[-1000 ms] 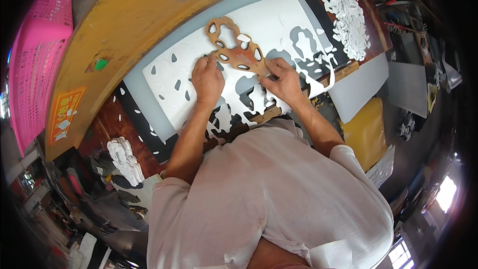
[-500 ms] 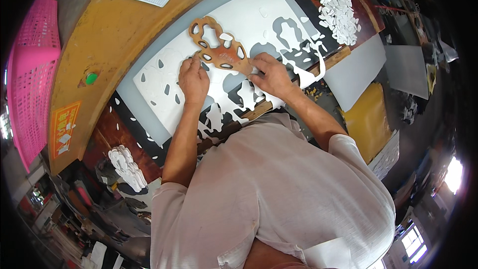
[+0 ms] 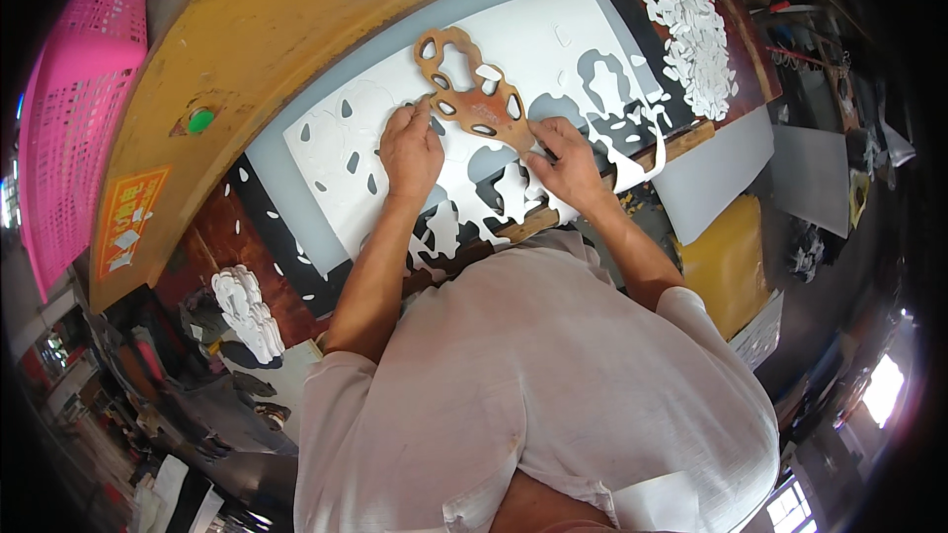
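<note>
A brown cutting die point(image 3: 482, 111) with several oval openings lies over a white sheet point(image 3: 341, 160), its outline like a shoe upper. My left hand point(image 3: 412, 153) is closed at the die's left edge, its fingertips partly hidden. On the other side, my right hand point(image 3: 567, 166) pinches the die's narrow right end between thumb and fingers. A small white offcut point(image 3: 488, 72) rests on top of the die. Shaped holes and small slots are cut through the sheet, and ragged white scraps point(image 3: 513, 191) hang along its near edge.
Beneath the sheet is a grey cutting board point(image 3: 269, 170). A heap of small white pieces point(image 3: 699, 49) sits at the far right, and a stack of white cut parts point(image 3: 247, 314) at the near left. A yellow machine beam point(image 3: 247, 30) with a green button point(image 3: 200, 120) spans the far side, beside a pink basket point(image 3: 84, 118).
The whole scene has shifted right in the picture as the view turned. Both hands stay on the cutting die, whose place on the sheet looks about the same.
</note>
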